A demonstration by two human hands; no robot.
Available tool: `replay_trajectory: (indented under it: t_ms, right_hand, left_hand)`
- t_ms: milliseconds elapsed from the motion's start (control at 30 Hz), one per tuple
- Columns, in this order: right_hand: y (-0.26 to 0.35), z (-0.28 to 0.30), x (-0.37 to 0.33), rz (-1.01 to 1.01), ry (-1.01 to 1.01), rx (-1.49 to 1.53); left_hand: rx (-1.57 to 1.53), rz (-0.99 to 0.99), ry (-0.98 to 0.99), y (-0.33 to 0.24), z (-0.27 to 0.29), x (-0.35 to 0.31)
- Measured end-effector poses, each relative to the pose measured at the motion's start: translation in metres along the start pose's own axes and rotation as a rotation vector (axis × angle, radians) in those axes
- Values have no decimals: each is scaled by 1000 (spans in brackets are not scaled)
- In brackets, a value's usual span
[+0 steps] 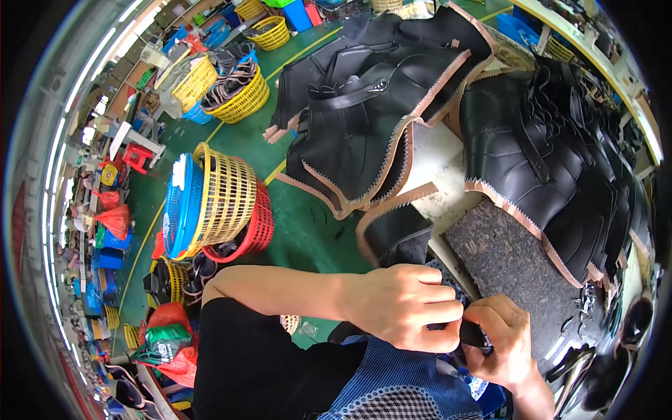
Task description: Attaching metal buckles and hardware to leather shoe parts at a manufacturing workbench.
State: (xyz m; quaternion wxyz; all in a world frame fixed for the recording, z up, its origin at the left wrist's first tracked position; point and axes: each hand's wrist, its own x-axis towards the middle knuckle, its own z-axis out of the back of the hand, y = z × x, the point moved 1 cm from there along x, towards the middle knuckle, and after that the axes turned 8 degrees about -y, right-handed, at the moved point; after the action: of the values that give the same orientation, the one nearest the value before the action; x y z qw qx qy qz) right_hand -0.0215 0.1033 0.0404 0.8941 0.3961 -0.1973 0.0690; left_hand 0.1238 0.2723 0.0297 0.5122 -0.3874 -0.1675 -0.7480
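My left hand (413,308) is closed, its fingers curled round towards the right hand. Close beside it my right hand (500,343) is bent with fingers and thumb closed. Between them shows a small black piece (477,336), gripped by both; most of it is hidden by the fingers and its kind is unclear. Just beyond the left hand lies a black leather shoe upper (399,229) with a pinkish edge. Further out, a pile of black leather boot uppers (364,126) with pinkish jagged edges hangs over the table edge, and another pile (532,161) lies to the right.
A dark, speckled work pad (497,245) lies beyond my right hand. Black scraps (581,318) are scattered on its right side. On the green floor (301,238) to the left stand a yellow basket (227,203), a red basket (262,220) and a red plastic bag (168,318).
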Motion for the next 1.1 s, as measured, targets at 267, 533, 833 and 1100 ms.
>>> replay_trajectory:
  t_ms: [267, 533, 833, 1100]
  right_hand:
    - [33, 97, 22, -100, -523, -588]
    - [-24, 164, -86, -529, -806, -461]
    - [-87, 113, -170, -1048, -485, -651]
    - [-72, 94, -136, -827, -612, -123]
  left_hand:
    - [178, 490, 136, 56, 88, 85]
    - [236, 1102, 317, 324, 154, -41]
    - [828, 448, 30, 257, 113, 11]
    - [-368, 495, 168, 53, -54, 62]
